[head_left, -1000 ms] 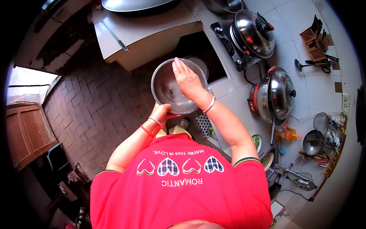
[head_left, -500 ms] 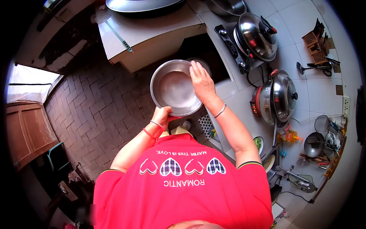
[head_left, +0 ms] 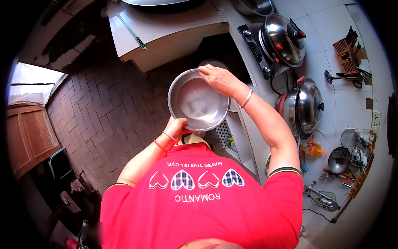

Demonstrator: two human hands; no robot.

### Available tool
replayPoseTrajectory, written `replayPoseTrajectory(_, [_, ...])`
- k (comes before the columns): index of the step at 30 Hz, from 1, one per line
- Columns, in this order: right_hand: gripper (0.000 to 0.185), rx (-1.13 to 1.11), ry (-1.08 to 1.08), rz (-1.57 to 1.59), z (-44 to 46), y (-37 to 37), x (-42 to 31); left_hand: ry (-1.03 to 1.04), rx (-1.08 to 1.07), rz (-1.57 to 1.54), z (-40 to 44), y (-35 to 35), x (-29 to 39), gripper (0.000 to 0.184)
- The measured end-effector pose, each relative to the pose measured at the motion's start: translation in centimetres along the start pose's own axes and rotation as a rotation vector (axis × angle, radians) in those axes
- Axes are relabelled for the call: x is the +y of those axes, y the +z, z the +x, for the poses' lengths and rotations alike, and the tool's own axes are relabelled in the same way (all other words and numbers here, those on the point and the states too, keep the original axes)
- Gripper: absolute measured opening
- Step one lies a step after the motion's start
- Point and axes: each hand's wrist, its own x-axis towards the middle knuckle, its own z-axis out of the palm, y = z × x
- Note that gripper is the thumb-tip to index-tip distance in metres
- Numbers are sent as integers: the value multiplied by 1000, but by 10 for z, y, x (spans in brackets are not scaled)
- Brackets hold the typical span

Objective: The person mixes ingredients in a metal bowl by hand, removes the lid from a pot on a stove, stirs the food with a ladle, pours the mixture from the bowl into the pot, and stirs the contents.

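A round metal basin (head_left: 178, 106) is held in front of my body, with a pale, cloudy layer (head_left: 199, 99) inside that looks like liquid. My left hand (head_left: 177, 126) grips the near left rim, thumb on top and the other fingers mostly hidden underneath. At the far right rim is my right hand (head_left: 222, 80). Its fingers stretch leftward over the edge, close together, and its thumb is hidden. A silver bangle circles each wrist, and a red band is also on the left one.
To the right, a lidded pan (head_left: 282, 39) sits on a cooker with a control panel (head_left: 255, 52). Nearer stands a lidded pot (head_left: 309, 108). A light-topped counter (head_left: 166, 20) is ahead, bearing a long-handled utensil (head_left: 132, 32). Brick floor (head_left: 107, 124) stretches leftward.
My right hand has turned from pointing up along the right rim to pointing left across the far rim, its elbow farther out. My left hand keeps its grip; the basin appears slightly lower and rightward.
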Motion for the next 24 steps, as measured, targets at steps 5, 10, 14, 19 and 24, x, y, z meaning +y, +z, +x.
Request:
replayPoseTrajectory(5, [17,-13,4,83,-3,-6,8,5,5,-1,2,-12,0,51])
replayPoseTrajectory(10, [22,-84,-50,43,-11,-14,2,15,24,10,-3,-5,1,49])
replayPoseTrajectory(14, [25,58,-45,-2,2,-15,8,29,-14,-1,-2,-6,9,49])
replayPoseTrajectory(19, [19,-159,31,135,-27,-20,14,40,13,18,-2,-3,5,51])
replayPoseTrajectory(24, [24,-182,86,244,-47,-35,6,36,48,20,-2,-8,8,50])
